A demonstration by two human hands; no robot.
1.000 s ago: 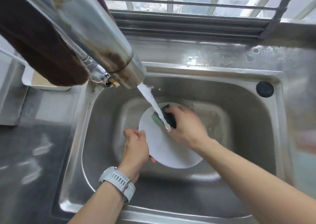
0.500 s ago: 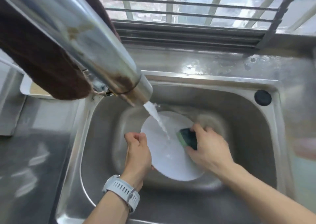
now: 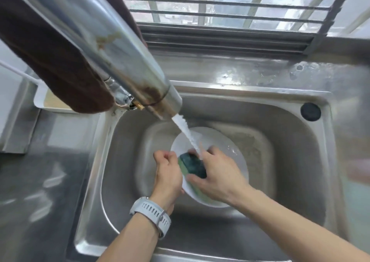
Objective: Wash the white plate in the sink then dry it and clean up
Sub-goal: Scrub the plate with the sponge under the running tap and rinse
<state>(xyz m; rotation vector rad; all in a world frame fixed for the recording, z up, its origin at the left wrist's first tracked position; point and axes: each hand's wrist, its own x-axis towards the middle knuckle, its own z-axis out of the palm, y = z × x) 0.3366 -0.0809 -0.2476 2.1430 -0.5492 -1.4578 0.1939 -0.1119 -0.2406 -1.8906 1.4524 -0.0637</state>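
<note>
The white plate [image 3: 222,145] is held tilted inside the steel sink [image 3: 290,161], under running water from the faucet [image 3: 112,61]. My left hand [image 3: 167,173], a grey watch on its wrist, grips the plate's left rim. My right hand [image 3: 220,173] grips a dark green sponge [image 3: 193,164] and presses it on the plate's left part, beside my left hand. The stream lands on the plate just above the sponge. The plate's lower half is hidden by my right hand and wrist.
A brown towel [image 3: 50,57] hangs over the faucet at the upper left. A white tray [image 3: 46,101] sits on the left counter behind it. A black plug [image 3: 310,111] sits on the sink's far right corner. A barred window [image 3: 220,5] runs along the back.
My right hand has swept the sponge from the plate's right side across to its left side, next to my left hand. The left hand keeps its hold on the rim.
</note>
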